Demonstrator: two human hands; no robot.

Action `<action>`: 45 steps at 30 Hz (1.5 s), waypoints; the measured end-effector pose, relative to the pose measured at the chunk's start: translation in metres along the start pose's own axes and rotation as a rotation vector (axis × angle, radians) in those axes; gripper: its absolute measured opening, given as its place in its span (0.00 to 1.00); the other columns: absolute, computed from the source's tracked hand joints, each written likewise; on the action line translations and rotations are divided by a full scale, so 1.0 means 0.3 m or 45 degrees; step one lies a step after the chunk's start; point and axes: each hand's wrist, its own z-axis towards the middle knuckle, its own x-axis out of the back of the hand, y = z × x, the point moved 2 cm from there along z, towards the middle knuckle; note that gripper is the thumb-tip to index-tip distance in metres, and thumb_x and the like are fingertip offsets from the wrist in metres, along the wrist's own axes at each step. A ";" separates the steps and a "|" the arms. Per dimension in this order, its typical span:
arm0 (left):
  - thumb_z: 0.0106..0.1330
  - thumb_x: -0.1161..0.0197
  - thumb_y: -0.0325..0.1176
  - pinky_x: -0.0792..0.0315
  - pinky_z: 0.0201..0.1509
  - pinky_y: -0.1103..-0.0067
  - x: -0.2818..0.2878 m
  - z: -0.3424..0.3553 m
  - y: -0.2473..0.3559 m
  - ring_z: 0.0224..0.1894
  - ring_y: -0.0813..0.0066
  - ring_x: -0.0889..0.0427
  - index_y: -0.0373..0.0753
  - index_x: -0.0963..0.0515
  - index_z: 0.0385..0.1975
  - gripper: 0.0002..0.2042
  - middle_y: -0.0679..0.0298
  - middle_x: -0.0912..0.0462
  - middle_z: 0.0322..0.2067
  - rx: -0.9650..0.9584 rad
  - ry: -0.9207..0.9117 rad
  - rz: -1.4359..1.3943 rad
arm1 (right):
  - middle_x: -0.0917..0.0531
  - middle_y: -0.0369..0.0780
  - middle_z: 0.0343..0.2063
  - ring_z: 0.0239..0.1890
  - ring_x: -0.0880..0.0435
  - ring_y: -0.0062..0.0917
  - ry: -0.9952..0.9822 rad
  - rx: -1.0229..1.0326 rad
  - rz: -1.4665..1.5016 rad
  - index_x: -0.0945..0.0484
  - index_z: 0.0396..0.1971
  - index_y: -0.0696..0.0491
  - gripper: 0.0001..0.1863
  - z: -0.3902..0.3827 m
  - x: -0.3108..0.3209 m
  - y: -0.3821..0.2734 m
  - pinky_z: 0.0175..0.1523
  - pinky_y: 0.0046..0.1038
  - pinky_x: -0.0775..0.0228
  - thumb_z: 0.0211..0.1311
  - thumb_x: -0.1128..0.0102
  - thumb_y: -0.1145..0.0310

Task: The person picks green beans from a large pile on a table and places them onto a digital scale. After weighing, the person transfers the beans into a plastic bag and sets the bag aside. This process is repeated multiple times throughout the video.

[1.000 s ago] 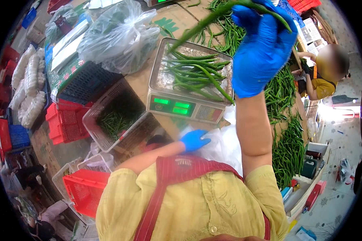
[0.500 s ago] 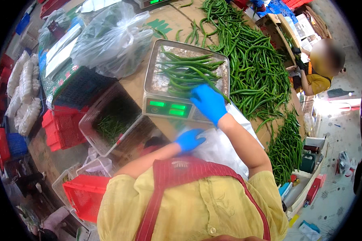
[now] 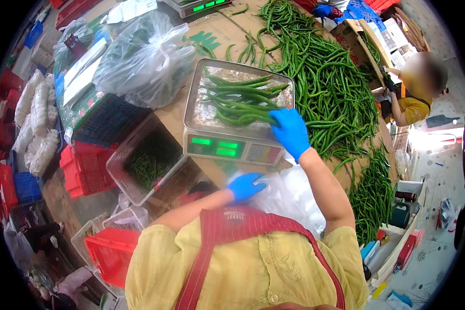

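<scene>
Long green chili peppers (image 3: 245,98) lie in a loose bundle on the metal tray of a weighing scale (image 3: 217,147) with a lit green display. My right hand (image 3: 290,133), in a blue glove, is at the tray's near right corner, its fingers closed around the ends of the lowest peppers. Closer to my body, my left hand (image 3: 246,187), also blue-gloved, holds the edge of a clear plastic bag (image 3: 289,199). That bag spreads beneath my right forearm, and its far side is partly hidden.
A large heap of green chili peppers (image 3: 328,82) covers the table's right side. To the left stand a crate with green scraps (image 3: 134,194), a red basket (image 3: 85,170) and a stuffed clear bag (image 3: 144,62). A second scale (image 3: 201,8) sits at the far edge. A co-worker (image 3: 416,108) is at far right.
My right hand has moved slightly right and down, from over the peppers to their ends at the tray's corner. My left hand stays at the plastic bag, which looks more bunched.
</scene>
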 end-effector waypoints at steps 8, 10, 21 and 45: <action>0.65 0.44 0.56 0.31 0.58 0.64 -0.061 0.051 -0.069 0.56 0.48 0.24 0.39 0.28 0.58 0.30 0.46 0.24 0.55 -0.043 0.081 0.014 | 0.21 0.44 0.47 0.52 0.26 0.43 -0.030 0.437 -0.025 0.26 0.55 0.47 0.28 0.325 0.042 -0.051 0.57 0.40 0.32 0.51 0.35 0.62; 0.65 0.44 0.56 0.31 0.59 0.65 -0.051 0.047 -0.056 0.56 0.48 0.24 0.39 0.28 0.59 0.30 0.47 0.24 0.55 -0.073 0.064 -0.024 | 0.23 0.44 0.52 0.56 0.27 0.44 0.041 0.584 0.021 0.30 0.60 0.46 0.35 0.355 -0.001 -0.037 0.59 0.40 0.33 0.50 0.32 0.56; 0.65 0.45 0.55 0.33 0.61 0.64 -0.030 0.063 -0.029 0.58 0.48 0.26 0.41 0.30 0.61 0.29 0.47 0.26 0.57 -0.043 0.019 -0.031 | 0.18 0.43 0.41 0.47 0.20 0.40 0.027 0.489 0.315 0.20 0.47 0.46 0.21 0.395 0.055 -0.193 0.49 0.41 0.29 0.54 0.36 0.53; 0.66 0.46 0.51 0.31 0.60 0.63 0.027 0.059 -0.004 0.55 0.49 0.24 0.41 0.27 0.57 0.26 0.49 0.23 0.54 -0.094 0.063 0.072 | 0.16 0.40 0.35 0.35 0.14 0.27 0.991 0.220 1.930 0.22 0.43 0.56 0.08 0.372 0.551 -0.336 0.42 0.27 0.19 0.67 0.45 0.74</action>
